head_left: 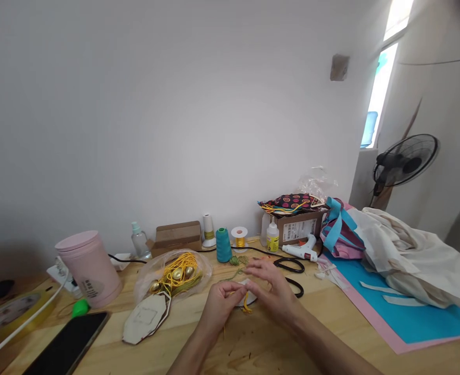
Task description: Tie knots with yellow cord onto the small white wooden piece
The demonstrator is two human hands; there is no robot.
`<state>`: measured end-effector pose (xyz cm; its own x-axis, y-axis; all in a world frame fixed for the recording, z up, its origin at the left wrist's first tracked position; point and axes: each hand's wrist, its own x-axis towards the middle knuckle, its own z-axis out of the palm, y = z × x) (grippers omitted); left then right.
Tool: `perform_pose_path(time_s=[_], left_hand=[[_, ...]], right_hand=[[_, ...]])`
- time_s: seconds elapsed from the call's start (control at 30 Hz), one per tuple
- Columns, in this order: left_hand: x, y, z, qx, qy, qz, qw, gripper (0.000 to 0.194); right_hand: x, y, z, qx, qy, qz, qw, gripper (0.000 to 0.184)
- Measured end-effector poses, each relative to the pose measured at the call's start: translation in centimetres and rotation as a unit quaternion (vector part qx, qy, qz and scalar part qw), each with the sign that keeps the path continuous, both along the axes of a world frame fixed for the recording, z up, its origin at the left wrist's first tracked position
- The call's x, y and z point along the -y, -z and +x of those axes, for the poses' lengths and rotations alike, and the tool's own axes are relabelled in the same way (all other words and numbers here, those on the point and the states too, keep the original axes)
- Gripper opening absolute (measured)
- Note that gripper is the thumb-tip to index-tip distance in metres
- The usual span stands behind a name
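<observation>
My left hand [222, 303] is closed in a pinch near the middle of the table, on what looks like yellow thread [247, 303]. A loose strand hangs below the hand, and a small yellow bunch shows between the two hands. Close beside it, my right hand [273, 291] has its fingers stretched out and apart, with the thumb near the left fingertips. Partly hidden under the hands lies a white piece with a dark edge [253, 299]. Behind them are a bit of green thread [235, 260] and a teal thread spool [224, 246].
To the left are white octagonal panels [141, 319], a plastic bag of yellow cord and gold bells [178, 272], a pink canister [97, 271] and a phone [67, 346]. A glue gun [300, 250], black rings [289, 265], a glue bottle [272, 237] and blue sheets [401, 312] lie right.
</observation>
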<state>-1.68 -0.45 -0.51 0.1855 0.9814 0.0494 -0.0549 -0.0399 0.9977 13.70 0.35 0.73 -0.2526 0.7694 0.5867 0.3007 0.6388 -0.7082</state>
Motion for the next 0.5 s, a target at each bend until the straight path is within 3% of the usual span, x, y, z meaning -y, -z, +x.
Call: perform_pose_path(time_s=[0.13,0.3,0.5], left_hand=[[0.44,-0.6,0.29,0.028,-0.004,-0.026,0.999,0.019],[0.58,-0.86,0.4,0.047,-0.002,-0.045,0.998,0.02],[-0.01,0.0,0.16,0.017,-0.005,-0.017,1.0,0.024]], right_hand=[[-0.04,0.65,-0.21,0.099,0.009,0.027,0.995,0.017],[-0.42,1.07,0.14,0.126,0.051,0.03,0.99,0.016],[0.01,0.94,-0.1,0.128,0.077,0.051,0.987,0.018]])
